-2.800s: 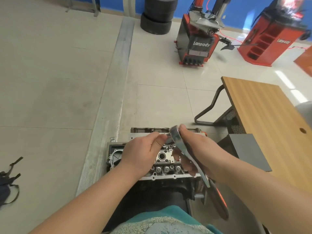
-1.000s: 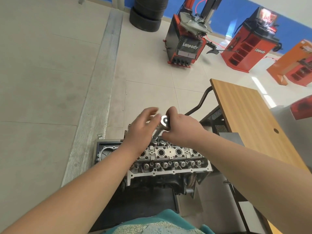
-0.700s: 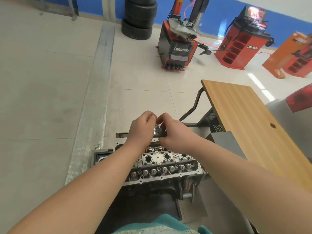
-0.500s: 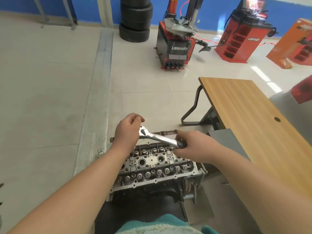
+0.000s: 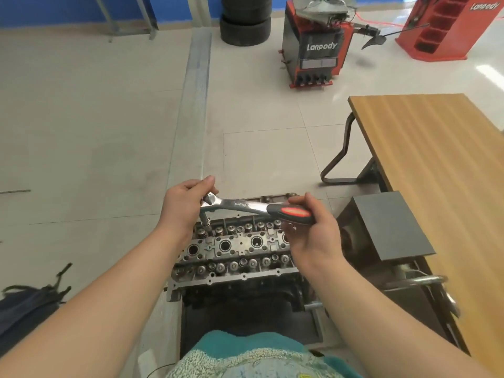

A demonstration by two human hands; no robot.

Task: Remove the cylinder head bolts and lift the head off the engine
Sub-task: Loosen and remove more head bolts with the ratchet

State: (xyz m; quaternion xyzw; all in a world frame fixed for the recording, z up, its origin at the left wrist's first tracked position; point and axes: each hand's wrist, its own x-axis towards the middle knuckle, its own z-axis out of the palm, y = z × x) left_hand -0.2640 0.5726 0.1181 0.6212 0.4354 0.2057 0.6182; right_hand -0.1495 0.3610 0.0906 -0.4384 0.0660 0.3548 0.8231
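A: Where's the bolt vs hands?
B: Under ratchet (image 5: pixel 245 207) head, far-left on cylinder head (image 5: pixel 237 249). Left hand (image 5: pixel 182 207) curls round that end; right hand (image 5: pixel 313 227) wraps the handle, which runs L-R.

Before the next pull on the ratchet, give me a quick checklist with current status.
1. Socket down on a bolt at the far left of the cylinder head: ok.
2. Left hand steadying the ratchet at its head end: ok.
3. Right hand on the ratchet's handle: ok.
4. Socket fully seated on the bolt: cannot tell.
5. Ratchet direction set to loosen: cannot tell.
6. Table close on the right, swing room: cannot tell.
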